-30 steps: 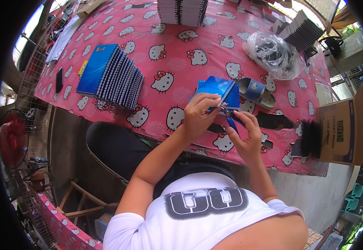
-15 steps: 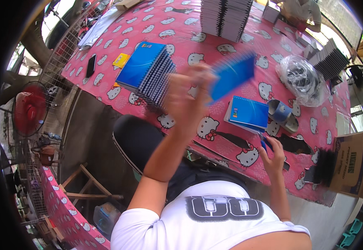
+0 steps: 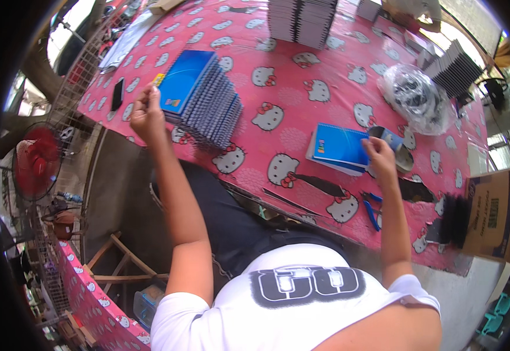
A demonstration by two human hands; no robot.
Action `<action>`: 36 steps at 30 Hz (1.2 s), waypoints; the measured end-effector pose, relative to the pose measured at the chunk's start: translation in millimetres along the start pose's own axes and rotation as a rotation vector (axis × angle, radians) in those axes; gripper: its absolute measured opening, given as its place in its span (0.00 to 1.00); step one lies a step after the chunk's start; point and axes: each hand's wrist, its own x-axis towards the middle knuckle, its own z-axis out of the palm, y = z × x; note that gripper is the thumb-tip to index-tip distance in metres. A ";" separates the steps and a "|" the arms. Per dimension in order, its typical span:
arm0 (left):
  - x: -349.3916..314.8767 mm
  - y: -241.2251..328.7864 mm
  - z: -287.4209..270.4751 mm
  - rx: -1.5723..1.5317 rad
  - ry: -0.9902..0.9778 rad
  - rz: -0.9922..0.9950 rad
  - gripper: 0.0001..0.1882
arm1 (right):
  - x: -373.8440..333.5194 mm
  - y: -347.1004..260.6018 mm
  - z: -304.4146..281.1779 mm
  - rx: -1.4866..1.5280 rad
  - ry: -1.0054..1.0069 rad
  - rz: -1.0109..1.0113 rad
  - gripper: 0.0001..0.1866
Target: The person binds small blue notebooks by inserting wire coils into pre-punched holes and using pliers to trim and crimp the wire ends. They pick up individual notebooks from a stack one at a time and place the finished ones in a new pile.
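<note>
A tall stack of blue-covered spiral notebooks (image 3: 188,79) stands left of centre on the table. My left hand (image 3: 148,114) is closed at the near left corner of its top notebook, fingers pinched on the edge. Farther right, a few more blue spiral notebooks (image 3: 341,146) lie in a small, uneven pile. The fingers of my right hand (image 3: 379,157) pinch the right edge of that pile's top notebook. Blue-handled pliers (image 3: 373,212) rest on the table beside my right forearm, out of my hand.
On the pink patterned tablecloth (image 3: 266,158) are a black phone (image 3: 117,95), a roll-like blue and grey object (image 3: 392,140) and a clear plastic bag of dark coils (image 3: 416,99). Stacked notebooks (image 3: 302,20) stand at the back. A cardboard box (image 3: 495,213) is at right; another person (image 3: 416,11) sits far right.
My left hand has brought a blue notebook left to the stack. My right hand has let go of the pliers and moved up to the small pile.
</note>
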 end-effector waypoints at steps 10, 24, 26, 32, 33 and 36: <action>-169.5 87.9 79.5 -0.338 -0.502 -0.011 0.26 | -30.0 -29.0 -14.1 0.345 0.018 -0.324 0.12; -253.1 32.0 138.3 0.283 -1.004 0.484 0.06 | -45.8 -27.8 -23.1 -0.268 -0.018 -0.718 0.21; -252.2 32.5 140.9 0.253 -0.979 0.515 0.06 | -19.8 14.8 -101.5 -0.623 0.383 -0.759 0.24; -262.8 40.3 145.3 0.190 -1.002 0.478 0.06 | -47.2 155.8 -310.6 -1.193 0.949 0.522 0.56; -262.1 42.0 145.3 0.199 -0.998 0.507 0.06 | -53.3 168.5 -300.1 -1.189 0.895 0.565 0.57; -258.3 45.7 143.6 0.228 -1.000 0.545 0.06 | -57.2 163.7 -254.1 -1.199 0.734 0.666 0.60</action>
